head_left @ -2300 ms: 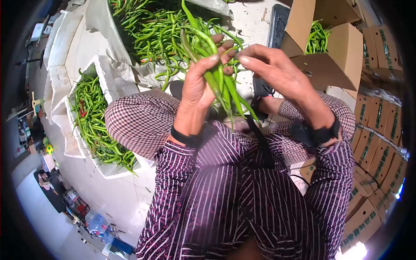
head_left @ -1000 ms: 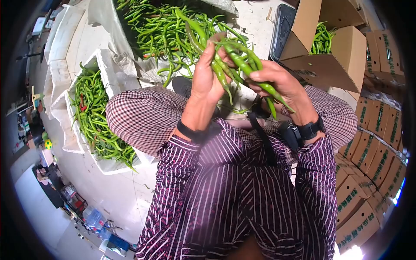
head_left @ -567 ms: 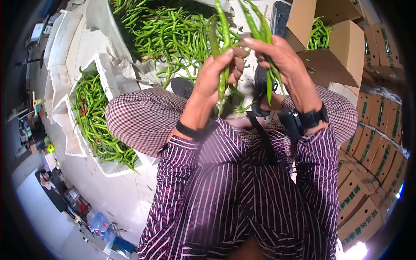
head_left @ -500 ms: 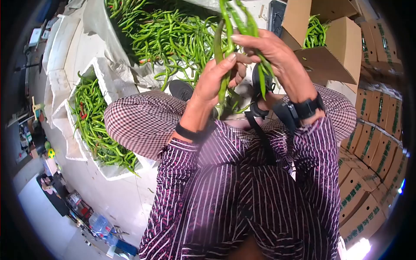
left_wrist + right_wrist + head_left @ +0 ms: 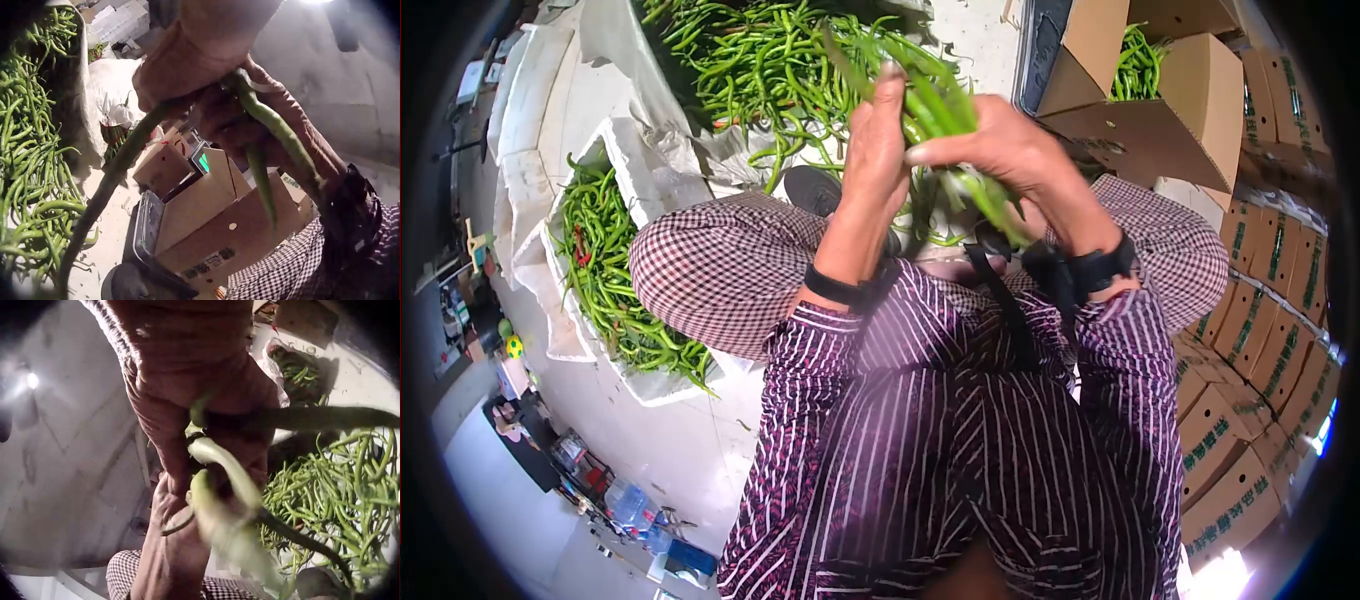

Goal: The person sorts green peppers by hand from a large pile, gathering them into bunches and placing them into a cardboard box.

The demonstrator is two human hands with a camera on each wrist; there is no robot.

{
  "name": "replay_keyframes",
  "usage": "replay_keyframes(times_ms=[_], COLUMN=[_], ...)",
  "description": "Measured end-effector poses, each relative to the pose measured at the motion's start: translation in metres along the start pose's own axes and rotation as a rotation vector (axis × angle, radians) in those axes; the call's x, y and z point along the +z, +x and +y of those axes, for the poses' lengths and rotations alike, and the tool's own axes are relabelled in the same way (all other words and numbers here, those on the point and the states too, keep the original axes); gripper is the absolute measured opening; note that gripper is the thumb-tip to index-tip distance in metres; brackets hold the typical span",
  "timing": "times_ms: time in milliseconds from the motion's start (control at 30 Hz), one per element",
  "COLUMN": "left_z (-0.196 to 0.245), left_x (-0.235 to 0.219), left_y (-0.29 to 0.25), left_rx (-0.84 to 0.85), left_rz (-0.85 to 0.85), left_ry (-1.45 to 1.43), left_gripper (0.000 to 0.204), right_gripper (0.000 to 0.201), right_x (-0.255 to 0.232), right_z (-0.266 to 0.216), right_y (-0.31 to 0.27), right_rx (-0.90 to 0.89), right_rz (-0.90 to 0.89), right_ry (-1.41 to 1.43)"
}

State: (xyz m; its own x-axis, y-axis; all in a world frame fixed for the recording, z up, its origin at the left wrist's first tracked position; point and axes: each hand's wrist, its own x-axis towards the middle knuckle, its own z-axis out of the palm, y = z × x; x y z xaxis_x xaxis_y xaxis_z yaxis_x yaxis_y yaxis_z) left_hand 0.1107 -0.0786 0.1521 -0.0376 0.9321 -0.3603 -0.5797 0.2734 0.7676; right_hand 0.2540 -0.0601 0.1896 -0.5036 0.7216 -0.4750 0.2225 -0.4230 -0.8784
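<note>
A bunch of long green chili peppers [image 5: 935, 105], blurred by motion, is held between both hands in the head view. My left hand [image 5: 876, 150] grips its near side, thumb up; a darker pepper sticks out past its fingers. My right hand [image 5: 1012, 148] wraps the bunch from the other side, its thumb reaching across to the left hand. In the left wrist view, a dark chili [image 5: 119, 169] hangs down on one side and a lighter chili [image 5: 275, 122] on the other. Pepper stems and tips [image 5: 222, 459] stick out toward the camera in the right wrist view. The fingers are partly hidden.
A large heap of green chilies [image 5: 770, 80] lies ahead on a pale sheet. Left of the knee stands a white-lined box [image 5: 625, 165] of chilies. An open carton [image 5: 1200, 110] with chilies is front right, beside a dark flat platform [image 5: 1045, 50]. Stacked cartons [image 5: 1230, 440] line the right.
The hands held separate small bunches apart, then came together. The peppers now form one bunch between both hands, the right hand having moved left and closed over it.
</note>
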Motion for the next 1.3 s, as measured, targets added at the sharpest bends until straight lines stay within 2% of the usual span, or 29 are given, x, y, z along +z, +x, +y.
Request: replay_keyframes(times_ms=[67, 100, 133, 167, 200, 233, 267, 300, 367, 467, 533, 600, 667, 700, 733, 767, 800, 867, 900, 933, 967, 1000, 1033, 1067, 1133, 1167, 1200, 1300], left_z=[0.001, -0.003, -0.003, 0.002, 0.005, 0.006, 0.01, 0.015, 0.023, 0.038, 0.05, 0.054, 0.054, 0.053, 0.051, 0.044, 0.04, 0.036, 0.038, 0.04, 0.041, 0.041, 0.038, 0.036, 0.024, 0.023, 0.014, 0.009], left_x=[-0.001, -0.001, -0.001, 0.004, 0.008, -0.005, -0.009, -0.017, -0.032, -0.041, -0.043, -0.047, -0.048, -0.048, -0.047, -0.046, -0.046, -0.046, -0.05, -0.04, -0.025, -0.012, -0.011, -0.01, -0.01, -0.012, -0.008, 0.005], left_y=[-0.002, -0.006, -0.006, -0.006, -0.006, 0.001, 0.003, 0.006, 0.014, 0.017, 0.018, 0.02, 0.021, 0.022, 0.023, 0.022, 0.022, 0.021, 0.021, 0.017, 0.008, 0.002, 0.0, -0.003, -0.01, -0.012, -0.018, -0.032], left_rx=[-0.033, 0.085, 0.083, 0.101, 0.12, 0.125, 0.083, 0.043, -0.009, -0.081, -0.191, -0.22, -0.208, -0.207, -0.205, -0.149, -0.149, -0.016, -0.081, -0.075, -0.024, 0.03, 0.087, 0.064, 0.016, -0.049, -0.102, -0.124], left_rz=[-0.008, -0.013, -0.009, -0.045, -0.081, -0.111, -0.05, -0.07, -0.119, -0.198, -0.316, -0.265, -0.206, -0.179, -0.152, -0.223, -0.225, -0.248, -0.354, -0.357, -0.183, -0.01, 0.005, 0.061, 0.041, -0.113, -0.117, -0.146], left_ry=[0.08, 0.08, 0.083, -0.031, -0.148, -0.084, -0.164, -0.283, -0.533, -0.618, -0.739, -0.715, -0.738, -0.746, -0.755, -0.814, -0.811, -0.726, -0.727, -0.725, -0.69, -0.652, -0.617, -0.597, -0.453, -0.398, -0.285, -0.159], left_gripper=[0.055, 0.057, 0.057, 0.06, 0.063, 0.07, 0.065, 0.062, 0.052, 0.039, 0.033, 0.035, 0.036, 0.034, 0.033, 0.029, 0.029, 0.026, 0.028, 0.028, 0.031, 0.037, 0.05, 0.047, 0.038, 0.03, 0.027, 0.03], right_gripper=[0.037, 0.037, 0.036, 0.036, 0.038, 0.04, 0.042, 0.041, 0.04, 0.04, 0.043, 0.049, 0.049, 0.047, 0.047, 0.046, 0.045, 0.046, 0.047, 0.048, 0.051, 0.051, 0.051, 0.051, 0.05, 0.049, 0.048, 0.045], right_x=[0.009, 0.008, 0.004, 0.001, -0.008, -0.018, -0.023, -0.024, -0.037, -0.058, -0.06, -0.054, -0.03, -0.021, -0.018, -0.016, -0.013, -0.006, -0.003, -0.001, -0.005, -0.005, -0.005, -0.005, -0.007, -0.005, -0.004, -0.002], right_z=[0.003, 0.003, -0.001, -0.005, -0.002, 0.001, 0.0, -0.002, -0.004, 0.025, 0.035, 0.045, 0.035, 0.031, 0.029, 0.027, 0.025, 0.022, 0.023, 0.025, 0.028, 0.032, 0.032, 0.033, 0.036, 0.033, 0.031, 0.029], right_y=[0.006, 0.006, 0.004, 0.002, 0.004, 0.005, 0.003, -0.002, -0.009, -0.004, -0.003, -0.004, -0.016, -0.025, -0.024, -0.023, -0.023, -0.025, -0.025, -0.023, -0.018, -0.017, -0.017, -0.015, -0.013, -0.016, -0.018, -0.021], right_rx=[-0.032, -0.03, -0.029, -0.028, -0.019, -0.014, -0.009, -0.069, -0.052, -0.025, 0.038, 0.082, 0.077, 0.048, 0.044, 0.027, 0.009, 0.014, -0.005, -0.023, -0.025, -0.03, -0.043, -0.056, -0.076, -0.095, -0.113, -0.129], right_rz=[-0.078, -0.085, -0.088, -0.087, -0.095, -0.114, -0.132, -0.046, -0.069, -0.071, -0.139, -0.23, -0.329, -0.303, -0.306, -0.312, -0.317, -0.281, -0.272, -0.267, -0.348, -0.356, -0.311, -0.263, -0.265, -0.231, -0.199, -0.188], right_ry=[-0.006, -0.003, 0.126, 0.252, 0.259, 0.271, 0.284, 0.314, 0.374, 0.425, 0.337, 0.313, 0.507, 0.627, 0.628, 0.676, 0.725, 0.726, 0.702, 0.678, 0.674, 0.673, 0.651, 0.63, 0.658, 0.671, 0.684, 0.583])
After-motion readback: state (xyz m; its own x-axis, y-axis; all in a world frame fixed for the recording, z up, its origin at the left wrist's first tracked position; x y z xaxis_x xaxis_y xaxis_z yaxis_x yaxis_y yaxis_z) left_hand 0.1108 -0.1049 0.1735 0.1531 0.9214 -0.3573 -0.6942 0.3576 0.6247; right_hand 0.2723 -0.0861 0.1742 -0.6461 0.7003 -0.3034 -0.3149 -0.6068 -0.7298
